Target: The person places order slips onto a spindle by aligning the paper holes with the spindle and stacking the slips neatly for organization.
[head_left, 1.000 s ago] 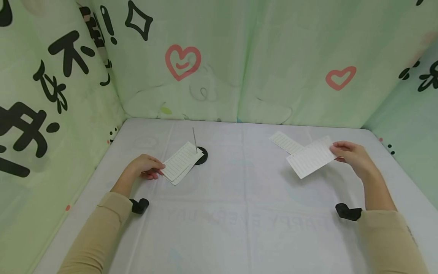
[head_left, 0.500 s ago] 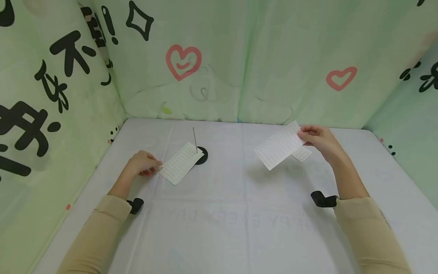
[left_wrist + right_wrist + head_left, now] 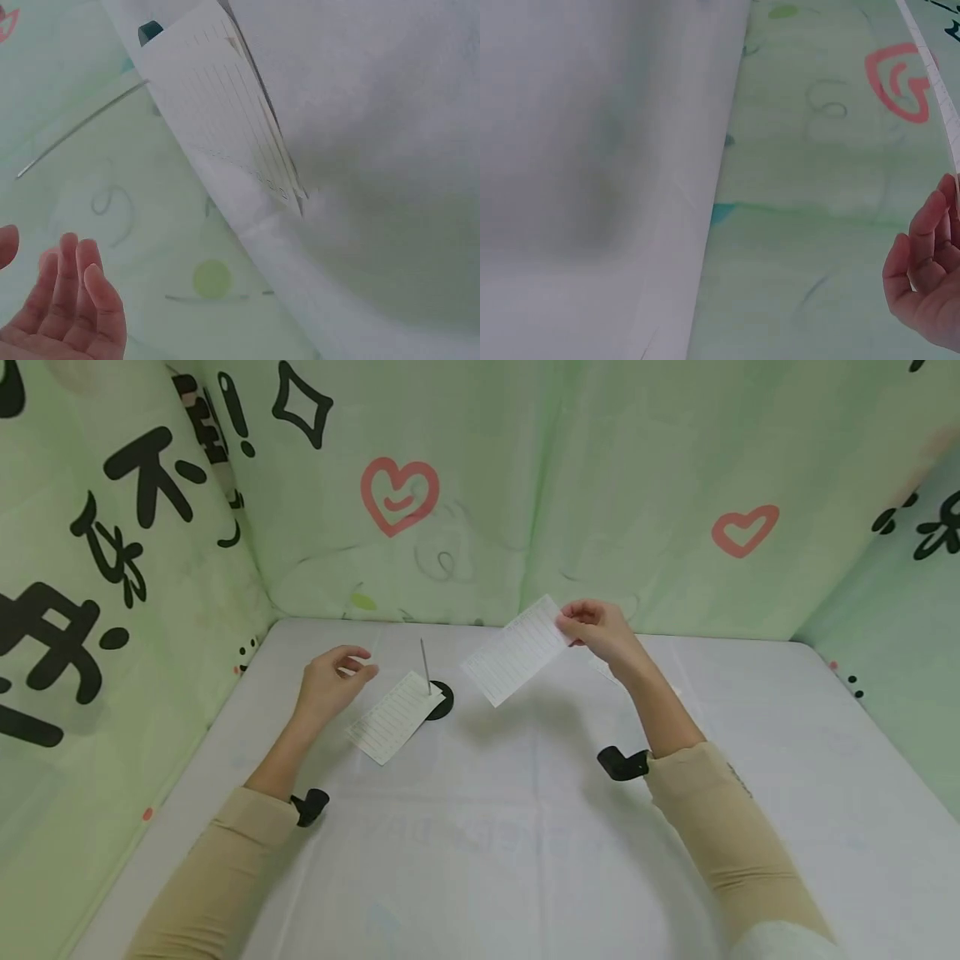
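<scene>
My right hand (image 3: 600,631) pinches a white lined paper slip (image 3: 517,650) by its right end, raised above the table. Its edge shows beside the fingers in the right wrist view. My left hand (image 3: 333,681) hovers left of the spike, holding nothing, with fingers loosely bent; in the left wrist view the fingers (image 3: 67,300) are apart from the paper. A thin upright metal spike (image 3: 425,667) on a round black base (image 3: 442,702) passes through a small stack of lined slips (image 3: 396,718). The stack covers part of the base.
Another paper slip (image 3: 602,668) lies on the white-covered table (image 3: 480,860), mostly hidden behind the right forearm. Green printed curtains (image 3: 480,485) stand behind and at both sides. Black wrist cameras (image 3: 622,763) sit at both cuffs.
My right hand has carried its slip leftward and up toward the spike. My left hand has let go of the stack's near end and risen, while the slips on the spike now lie more aligned.
</scene>
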Available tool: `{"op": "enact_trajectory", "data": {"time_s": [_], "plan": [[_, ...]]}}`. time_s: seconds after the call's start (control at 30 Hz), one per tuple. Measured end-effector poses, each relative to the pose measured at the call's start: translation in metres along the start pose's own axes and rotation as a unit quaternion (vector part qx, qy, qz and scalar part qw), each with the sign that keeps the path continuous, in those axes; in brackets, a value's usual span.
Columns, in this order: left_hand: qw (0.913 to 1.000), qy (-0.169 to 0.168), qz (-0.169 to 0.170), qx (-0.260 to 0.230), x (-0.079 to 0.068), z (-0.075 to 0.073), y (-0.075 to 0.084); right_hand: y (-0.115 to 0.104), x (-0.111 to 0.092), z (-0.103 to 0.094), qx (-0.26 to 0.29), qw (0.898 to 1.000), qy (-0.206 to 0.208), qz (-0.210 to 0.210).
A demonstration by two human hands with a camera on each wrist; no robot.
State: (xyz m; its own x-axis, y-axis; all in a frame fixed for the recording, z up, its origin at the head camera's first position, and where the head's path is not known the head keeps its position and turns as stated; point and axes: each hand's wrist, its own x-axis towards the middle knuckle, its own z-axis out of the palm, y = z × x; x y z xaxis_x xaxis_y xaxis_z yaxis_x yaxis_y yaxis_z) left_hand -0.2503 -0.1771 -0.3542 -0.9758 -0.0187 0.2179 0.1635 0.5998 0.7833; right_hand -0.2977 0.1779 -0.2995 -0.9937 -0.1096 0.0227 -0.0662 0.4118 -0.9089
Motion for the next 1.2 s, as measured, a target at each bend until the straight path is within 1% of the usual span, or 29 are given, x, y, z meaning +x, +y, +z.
{"op": "enact_trajectory", "data": {"time_s": [0.1, 0.2, 0.37, 0.43, 0.53, 0.63, 0.73, 0.87, 0.93, 1.07, 1.2], "plan": [[0.9994, 0.006, 0.023, -0.023, 0.000, 0.006, 0.008, -0.007, 0.008, 0.017, 0.018, 0.999, -0.012, -0.024], [0.9990, -0.005, 0.029, -0.034, -0.001, 0.010, 0.015, -0.015, 0.012, 0.035, 0.023, 0.999, -0.026, -0.038], [0.9984, -0.033, 0.014, -0.044, -0.003, 0.014, 0.022, -0.026, 0.018, 0.061, 0.030, 0.998, -0.034, -0.031], [0.9981, -0.036, 0.007, -0.049, -0.003, 0.015, 0.022, -0.030, 0.020, 0.069, 0.033, 0.998, -0.034, -0.031], [0.9974, -0.030, 0.001, -0.066, -0.002, 0.014, 0.020, -0.034, 0.024, 0.079, 0.036, 0.998, -0.033, -0.037], [0.9964, -0.021, -0.006, -0.081, -0.001, 0.012, 0.017, -0.038, 0.026, 0.089, 0.032, 0.997, -0.042, -0.052], [0.9961, -0.017, -0.016, -0.086, 0.000, 0.008, 0.015, -0.041, 0.027, 0.097, 0.024, 0.997, -0.051, -0.062], [0.9951, -0.017, -0.033, -0.091, 0.001, 0.001, 0.011, -0.043, 0.028, 0.105, 0.015, 0.996, -0.052, -0.064], [0.9937, -0.020, -0.043, -0.102, 0.001, -0.002, 0.008, -0.043, 0.029, 0.107, 0.015, 0.997, -0.054, -0.061], [0.9895, -0.031, -0.068, -0.124, 0.001, -0.012, 0.002, -0.042, 0.031, 0.112, 0.003, 0.996, -0.071, -0.050], [0.9860, -0.045, -0.094, -0.130, -0.001, -0.021, -0.003, -0.039, 0.034, 0.119, -0.009, 0.996, -0.078, -0.033]]}}
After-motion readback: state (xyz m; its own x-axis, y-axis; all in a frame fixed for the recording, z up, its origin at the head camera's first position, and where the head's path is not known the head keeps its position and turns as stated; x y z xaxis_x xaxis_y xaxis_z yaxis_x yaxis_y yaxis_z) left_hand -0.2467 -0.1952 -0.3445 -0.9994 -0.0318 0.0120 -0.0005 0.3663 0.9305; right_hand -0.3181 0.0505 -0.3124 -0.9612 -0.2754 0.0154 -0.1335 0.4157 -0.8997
